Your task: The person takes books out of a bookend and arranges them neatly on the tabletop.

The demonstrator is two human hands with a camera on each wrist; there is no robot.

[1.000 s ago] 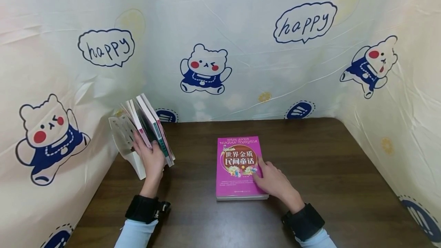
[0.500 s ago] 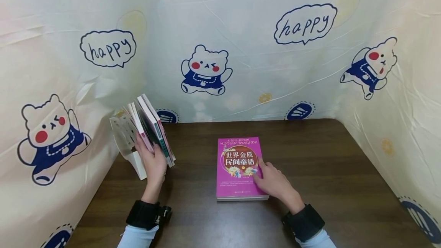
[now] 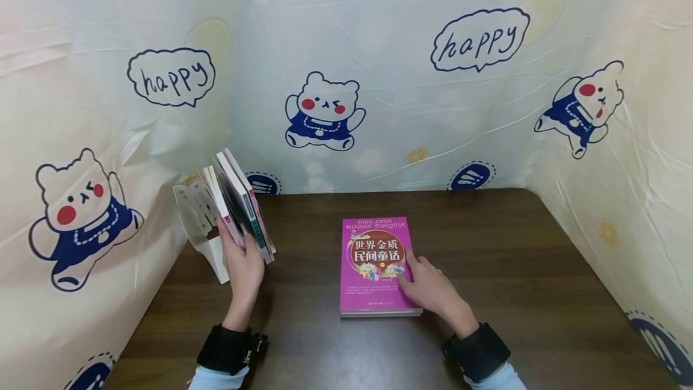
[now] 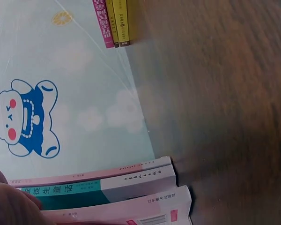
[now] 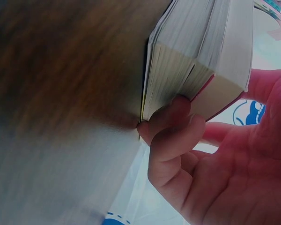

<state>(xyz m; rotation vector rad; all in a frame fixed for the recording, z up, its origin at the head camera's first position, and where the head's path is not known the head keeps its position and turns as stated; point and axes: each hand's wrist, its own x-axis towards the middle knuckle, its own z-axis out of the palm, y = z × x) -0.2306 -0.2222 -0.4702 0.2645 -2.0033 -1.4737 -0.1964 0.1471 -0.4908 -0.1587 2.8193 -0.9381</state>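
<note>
Several upright books [image 3: 231, 170] lean within a white book stand [image 3: 218, 257] at the table's left. My left hand [image 3: 242, 266] holds a pink-spined book there, fingers on its left side and thumb on its right. In the left wrist view, that pink spine [image 4: 112, 211] lies beside a teal-spined book [image 4: 84, 194], and my hand covers the spines' near ends. Mid-table lies a stack topped by a magenta book [image 3: 379, 295]. My right hand [image 3: 435, 286] grips its right side, thumb on the cover. The right wrist view shows my curled fingers against the page block [image 5: 178, 61].
Brown wood-grain table [image 3: 487, 233] surrounds both groups of books. A pale cloth [image 3: 400, 95] printed with bears and "happy" bubbles rises along the back and both sides. Black bands [image 3: 479, 351] circle both wrists.
My left hand has drawn slightly toward me and to the right along the upright books, which keep their place. My right hand and the magenta-topped stack have not moved.
</note>
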